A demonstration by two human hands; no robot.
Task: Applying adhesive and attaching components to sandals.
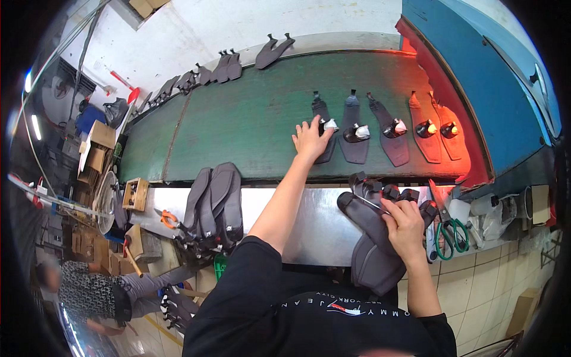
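My left hand reaches over the green belt. Its fingers are spread on a dark grey strap-like padded piece, beside a black knob with a white tip on that piece. Several similar pieces, such as this grey strap piece, lie to the right. Bent fingers on my right hand close near the black ends of stacked grey padded pieces at the metal table's edge. A thin pale rod meets its fingertips; what they grip is partly hidden.
Green-handled scissors lie right of my right hand. More grey padded pieces and orange-handled pliers are on the metal table at left. A blue machine housing with a red-lit opening borders the belt's right end. Another person is at lower left.
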